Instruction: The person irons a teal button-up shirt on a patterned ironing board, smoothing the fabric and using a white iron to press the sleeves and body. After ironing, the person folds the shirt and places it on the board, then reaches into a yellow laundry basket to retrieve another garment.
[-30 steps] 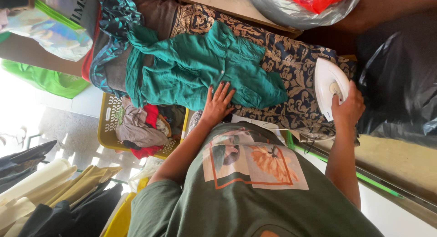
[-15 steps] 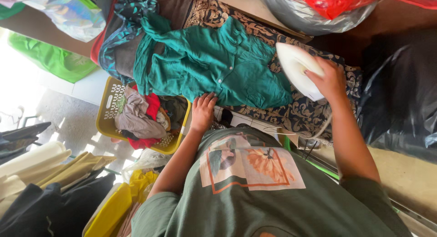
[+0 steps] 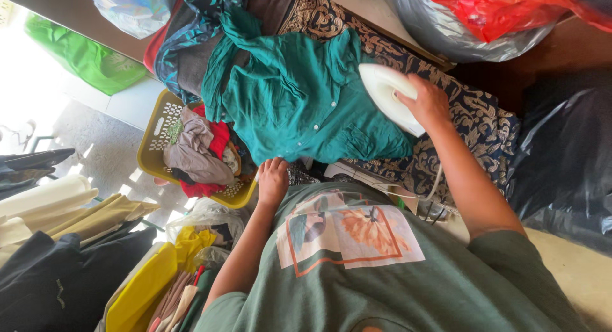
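A teal button-up shirt point(image 3: 299, 102) lies spread on a dark blue cloth with a beige pattern point(image 3: 478, 122) that covers the board. My right hand point(image 3: 428, 104) grips a white iron point(image 3: 382, 90), which rests on the shirt's right side. The iron's cord point(image 3: 438, 179) trails down toward my body. My left hand point(image 3: 273, 179) is curled at the shirt's near edge and seems to pinch the hem. My green printed T-shirt point(image 3: 382, 274) fills the bottom of the view.
A yellow laundry basket point(image 3: 156, 131) with crumpled grey and red clothes stands on the floor at left. Dark patterned clothes point(image 3: 191, 32) pile beyond the shirt. Plastic bags, red point(image 3: 510, 13) and black point(image 3: 567, 160), sit at right. Folded fabrics point(image 3: 76, 217) and a yellow bin point(image 3: 140, 294) lie lower left.
My right hand has carried the iron leftward from the patterned cloth onto the teal shirt. My left hand has slid from lying flat on the shirt back to its near edge.
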